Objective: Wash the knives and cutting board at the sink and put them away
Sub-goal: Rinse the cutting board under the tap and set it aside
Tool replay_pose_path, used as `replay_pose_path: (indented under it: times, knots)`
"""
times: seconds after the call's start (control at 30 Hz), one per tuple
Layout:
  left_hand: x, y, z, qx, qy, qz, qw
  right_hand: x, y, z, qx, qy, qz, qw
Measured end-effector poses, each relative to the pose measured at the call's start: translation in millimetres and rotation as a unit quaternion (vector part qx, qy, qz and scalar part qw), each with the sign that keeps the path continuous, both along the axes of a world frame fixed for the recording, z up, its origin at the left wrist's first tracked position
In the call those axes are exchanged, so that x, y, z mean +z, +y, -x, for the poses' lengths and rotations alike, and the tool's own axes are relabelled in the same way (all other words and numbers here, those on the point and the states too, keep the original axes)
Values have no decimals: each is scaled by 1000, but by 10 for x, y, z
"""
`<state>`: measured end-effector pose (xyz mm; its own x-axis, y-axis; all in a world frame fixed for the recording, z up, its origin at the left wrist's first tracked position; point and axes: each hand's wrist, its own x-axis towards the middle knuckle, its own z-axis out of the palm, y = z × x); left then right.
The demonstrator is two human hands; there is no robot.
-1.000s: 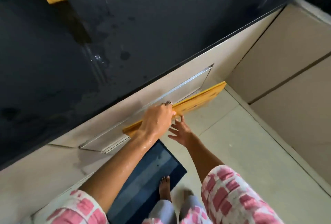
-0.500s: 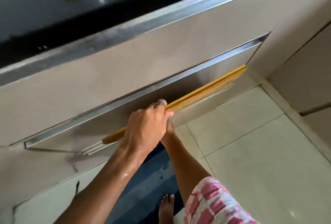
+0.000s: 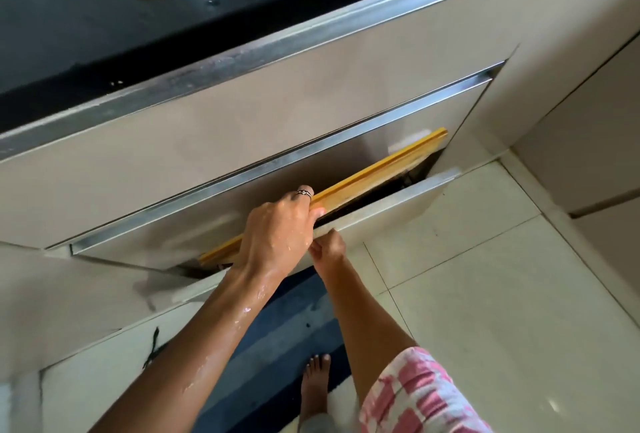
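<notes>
My left hand (image 3: 277, 235), wet and wearing a ring, grips the yellow cutting board (image 3: 377, 173) on its top edge. The board stands on edge, tilted, and its lower part sits in the dark gap of a partly open bottom drawer (image 3: 391, 207). My right hand (image 3: 329, 249) pinches the top edge of that drawer's front, just below my left hand. What lies inside the drawer is mostly hidden. No knives are in view.
A black countertop (image 3: 104, 17) overhangs the beige cabinet fronts, and a metal handle strip (image 3: 346, 135) runs above the open drawer. A blue striped mat (image 3: 277, 346) lies on the tiled floor under my bare foot (image 3: 313, 384). More cabinets stand at the right.
The view dropped from the countertop to the cabinet fronts. My right hand took hold of the bottom drawer front and pulled it open. My left hand brought the board's lower edge into the gap.
</notes>
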<state>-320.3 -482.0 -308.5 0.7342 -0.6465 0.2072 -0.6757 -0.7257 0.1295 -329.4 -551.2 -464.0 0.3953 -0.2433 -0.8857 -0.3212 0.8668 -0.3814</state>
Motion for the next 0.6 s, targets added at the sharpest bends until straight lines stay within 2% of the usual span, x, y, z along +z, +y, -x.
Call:
replay_pose_path:
  times: [0.1,0.17,0.2,0.23,0.27,0.3,0.33,0.37,0.4,0.47,0.5,0.57,0.6]
  knots:
    - [8,-21,110,19,104,-22,994,89,-50,361,49,73,-10,996]
    - [-15,-61,154,40,116,-59,991,186,-119,544,121,115,36,985]
    - [-24,-69,188,40,114,-81,989,282,-153,633,143,127,99,977]
    - [-43,-83,211,41,119,-96,987,351,-204,698,125,122,207,962]
    - [-66,-101,236,42,128,-116,984,473,-281,758,105,97,341,929]
    - [-75,-108,264,44,147,-128,980,611,-367,802,103,61,481,869]
    - [-110,-118,289,41,163,-136,976,803,-464,809,142,44,607,780]
    - [-144,-130,305,35,175,-143,974,983,-583,765,223,43,696,681]
    - [-174,-153,320,32,181,-145,972,1132,-702,716,330,42,738,586]
    - [-261,-225,328,34,195,-145,969,1221,-914,591,552,-5,714,431]
    - [-324,-266,329,34,200,-146,968,1185,-1012,542,630,-38,679,374]
    - [-473,-349,331,33,212,-149,965,1076,-1184,439,717,-78,631,286]
    - [-551,-377,321,31,217,-153,964,1053,-1250,420,729,-84,620,276]
